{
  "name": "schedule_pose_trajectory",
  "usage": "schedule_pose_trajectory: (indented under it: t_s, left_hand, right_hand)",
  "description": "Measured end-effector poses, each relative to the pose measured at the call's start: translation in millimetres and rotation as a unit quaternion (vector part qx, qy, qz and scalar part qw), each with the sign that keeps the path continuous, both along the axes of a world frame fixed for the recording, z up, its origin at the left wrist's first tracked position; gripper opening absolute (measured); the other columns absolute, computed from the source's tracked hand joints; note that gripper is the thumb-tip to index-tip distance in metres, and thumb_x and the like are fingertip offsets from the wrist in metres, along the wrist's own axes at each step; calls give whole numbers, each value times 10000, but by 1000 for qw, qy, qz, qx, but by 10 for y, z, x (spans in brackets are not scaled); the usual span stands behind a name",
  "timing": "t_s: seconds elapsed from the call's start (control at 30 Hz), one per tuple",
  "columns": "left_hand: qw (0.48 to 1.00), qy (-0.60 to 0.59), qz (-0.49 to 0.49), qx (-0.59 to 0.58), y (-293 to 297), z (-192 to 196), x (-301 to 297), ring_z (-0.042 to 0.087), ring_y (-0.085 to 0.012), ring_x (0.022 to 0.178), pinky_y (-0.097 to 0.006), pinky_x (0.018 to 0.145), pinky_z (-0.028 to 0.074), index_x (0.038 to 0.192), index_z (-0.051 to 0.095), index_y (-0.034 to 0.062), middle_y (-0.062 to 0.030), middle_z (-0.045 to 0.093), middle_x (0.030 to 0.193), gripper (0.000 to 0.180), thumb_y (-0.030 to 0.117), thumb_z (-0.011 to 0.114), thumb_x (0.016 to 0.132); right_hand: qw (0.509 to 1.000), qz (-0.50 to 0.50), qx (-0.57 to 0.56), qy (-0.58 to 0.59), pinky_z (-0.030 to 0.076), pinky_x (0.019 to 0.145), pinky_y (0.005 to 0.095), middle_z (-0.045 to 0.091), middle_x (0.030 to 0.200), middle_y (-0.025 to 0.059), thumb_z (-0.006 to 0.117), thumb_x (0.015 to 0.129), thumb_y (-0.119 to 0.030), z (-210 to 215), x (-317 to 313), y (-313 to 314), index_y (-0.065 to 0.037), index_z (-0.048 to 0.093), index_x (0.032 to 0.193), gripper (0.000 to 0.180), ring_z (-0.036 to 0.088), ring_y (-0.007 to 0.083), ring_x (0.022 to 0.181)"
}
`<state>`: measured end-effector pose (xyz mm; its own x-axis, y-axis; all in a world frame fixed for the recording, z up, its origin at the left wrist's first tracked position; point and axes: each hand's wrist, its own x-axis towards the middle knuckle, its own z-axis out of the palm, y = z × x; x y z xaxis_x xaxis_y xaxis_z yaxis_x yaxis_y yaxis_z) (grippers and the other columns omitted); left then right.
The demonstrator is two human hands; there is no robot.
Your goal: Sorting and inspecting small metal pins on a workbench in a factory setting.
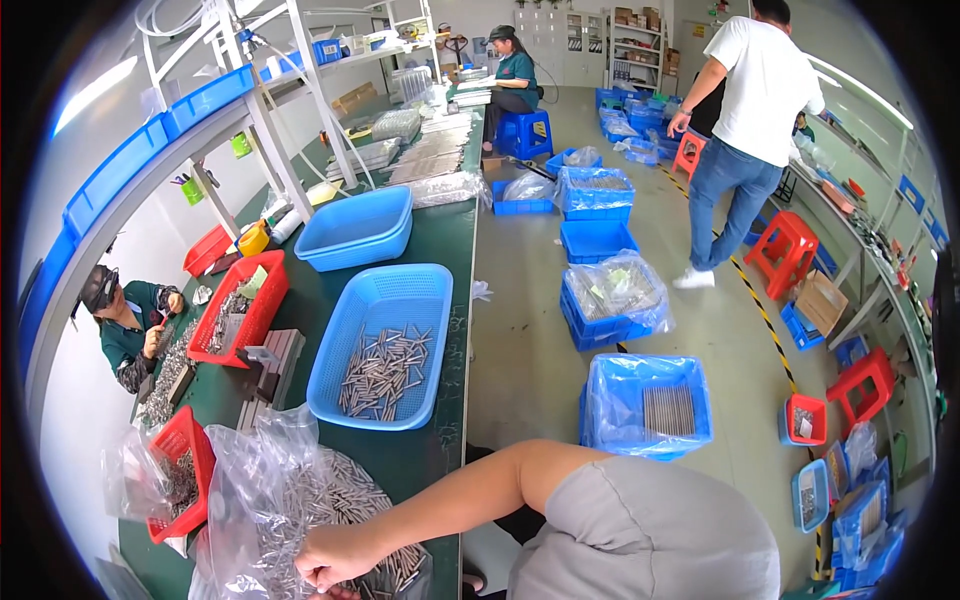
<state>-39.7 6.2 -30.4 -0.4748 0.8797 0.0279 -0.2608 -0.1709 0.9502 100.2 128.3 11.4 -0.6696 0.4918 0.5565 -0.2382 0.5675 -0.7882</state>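
A pile of small metal pins (335, 490) spreads over an opened clear plastic bag (238, 475) at the near end of the green table. Over the pile, my right hand (338, 556) reaches in from the right with its fingers bent together; whatever they pinch is too small or hidden to name. Just below it, at the lower edge, a few fingertips of my left hand (336, 593) show, the rest out of sight. Beyond the bag stands a blue perforated basket (330, 300) with more metal pins (385, 372) lying in it.
Red baskets (272, 305) of metal parts stand left of the blue one, near grey metal blocks (270, 375). Stacked blue basins (355, 225) sit farther back. A co-worker (135, 325) works across the table. Blue crates (645, 405) line the floor; a person (750, 110) walks beyond.
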Motion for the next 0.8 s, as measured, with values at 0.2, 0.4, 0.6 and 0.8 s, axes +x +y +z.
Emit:
schedule_pose_trajectory:
  t_s: [0.2, 0.4, 0.6, 0.8]
  left_hand:
    - [996, -47, -59, 38, -21, 10, 4, 567, -248, 789, -368, 731, 476, 954, 575, 53, -129, 606, 882, 63, 42, 542, 901]
    - [994, -86, -40, 53, 18, -79, -22, 575, -251, 805, -361, 738, 480, 977, 585, 55, -130, 616, 904, 96, 30, 544, 894]
    - [991, -33, -115, 59, 5, -54, -85, 591, -266, 847, -365, 761, 489, 1025, 599, 68, -134, 628, 958, 152, 61, 598, 872]
    - [989, -54, -107, 89, -7, 209, 104, 582, -208, 747, -303, 668, 492, 938, 594, 62, -138, 616, 850, 100, 132, 525, 920]
  right_hand:
    - [999, -6, 9, -41, 455, 582, 378, 626, 695, 84, 702, 715, -106, 53, 70, -3, -37, 579, 711, 141, 623, 284, 677]
    - [994, -75, 84, -11, 443, 562, 398, 593, 650, 76, 700, 716, -158, 9, 52, -72, -56, 557, 672, 181, 608, 292, 644]
    - [989, -82, 114, -47, 441, 544, 395, 615, 619, 64, 707, 707, -247, -48, 6, -88, -79, 594, 651, 210, 613, 279, 601]
    - [999, 24, -19, -34, 446, 565, 384, 623, 667, 89, 692, 738, -173, 21, 72, -33, -41, 614, 705, 158, 615, 281, 627]
